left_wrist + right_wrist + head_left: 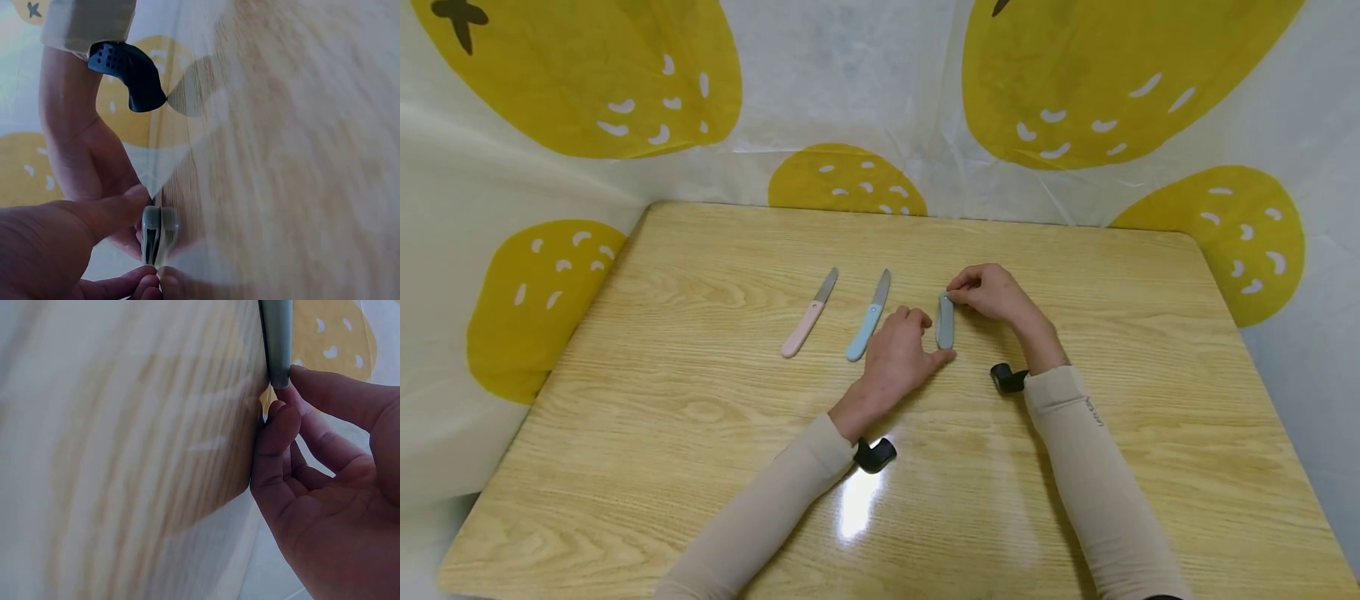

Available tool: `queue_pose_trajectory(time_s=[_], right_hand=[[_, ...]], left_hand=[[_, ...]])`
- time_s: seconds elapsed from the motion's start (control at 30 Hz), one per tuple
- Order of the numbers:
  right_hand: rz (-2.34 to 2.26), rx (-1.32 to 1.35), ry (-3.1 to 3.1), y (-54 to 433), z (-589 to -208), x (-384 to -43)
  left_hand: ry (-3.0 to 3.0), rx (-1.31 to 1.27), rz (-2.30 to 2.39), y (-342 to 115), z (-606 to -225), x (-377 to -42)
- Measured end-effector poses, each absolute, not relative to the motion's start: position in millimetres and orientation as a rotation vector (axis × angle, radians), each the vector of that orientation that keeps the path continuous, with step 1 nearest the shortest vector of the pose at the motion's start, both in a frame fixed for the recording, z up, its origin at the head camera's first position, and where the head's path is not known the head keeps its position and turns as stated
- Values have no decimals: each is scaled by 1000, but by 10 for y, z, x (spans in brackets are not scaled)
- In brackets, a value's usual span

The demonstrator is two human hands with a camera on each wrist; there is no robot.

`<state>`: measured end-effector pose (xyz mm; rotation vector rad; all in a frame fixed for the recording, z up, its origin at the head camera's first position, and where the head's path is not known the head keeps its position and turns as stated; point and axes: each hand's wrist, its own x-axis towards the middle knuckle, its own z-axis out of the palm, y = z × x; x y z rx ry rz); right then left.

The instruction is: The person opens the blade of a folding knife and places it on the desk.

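Observation:
A grey folding knife (947, 323) lies folded on the table, its blade edge showing along its left side. My right hand (992, 292) pinches its far end between thumb and fingers; the right wrist view shows the thumb (337, 394) against the handle end. My left hand (898, 354) is beside the near end, thumb below it and fingers to its left. In the left wrist view the knife (150, 234) appears between that thumb and the fingertips; whether they press on it is unclear. Left of it lie a blue-handled knife (867, 329) and a pink-handled knife (805, 329), both unfolded, blades pointing away.
All the knives lie on a wood-grain table (700, 417). Behind it and at its sides hangs a white sheet (850, 75) with yellow fruit prints. Each wrist wears a small black camera mount (876, 455).

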<state>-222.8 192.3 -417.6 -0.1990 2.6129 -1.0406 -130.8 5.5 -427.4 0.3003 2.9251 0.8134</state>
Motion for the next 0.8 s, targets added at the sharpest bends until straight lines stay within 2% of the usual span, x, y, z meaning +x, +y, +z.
queue_pose_trajectory(time_s=[0.5, 0.8], right_hand=[[-1075, -181, 2599, 1936, -4143, -2211], [-1260, -135, 2443, 1996, -4129, -2196]], left_hand=[[2933, 299, 836, 59, -4289, -1335], [2912, 286, 873, 34, -4288, -1320]])
